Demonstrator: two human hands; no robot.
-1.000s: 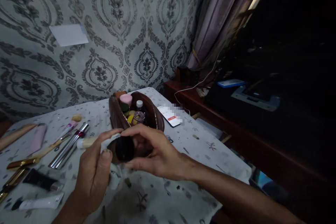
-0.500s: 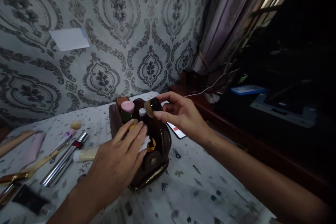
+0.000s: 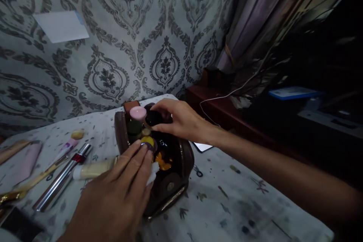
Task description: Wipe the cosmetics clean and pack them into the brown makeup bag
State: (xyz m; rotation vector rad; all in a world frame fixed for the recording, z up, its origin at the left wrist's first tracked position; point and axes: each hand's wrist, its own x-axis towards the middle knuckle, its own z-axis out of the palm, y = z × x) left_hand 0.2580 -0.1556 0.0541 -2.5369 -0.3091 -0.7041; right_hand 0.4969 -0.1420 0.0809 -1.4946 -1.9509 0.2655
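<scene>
The dark-lidded jar (image 3: 154,118) is at the far part of the brown bag's (image 3: 121,129) opening, between the thumb and fingers of your right hand (image 3: 184,120). You have it by its sides, with the wrist coming in from the right, a hold that probably leaves your palm clear of the crowded contents. The jar leans rather than standing upright, close beside the pink-topped container (image 3: 138,112); whether the two touch, you cannot tell from here. Your left hand (image 3: 110,196) lies palm down over the near left side of the opening, its fingers extended close together, their tips by the yellow item (image 3: 147,141). That flat pose likely steadies the bag or its contents while the other hand works. A bit of white cloth (image 3: 153,174) shows beside those fingers, perhaps trapped under them, but whether they grip it cannot be told. Your two hands are apart, one on each side of the opening, which leaves the middle in view, with an orange patch (image 3: 163,161) inside. The bag's zipped edge (image 3: 172,199) hangs open towards you, giving access from above. On the patterned cloth (image 3: 215,204), the cream tube (image 3: 93,169) and silver tube (image 3: 60,181) lie flat to the left, outside the bag.
</scene>
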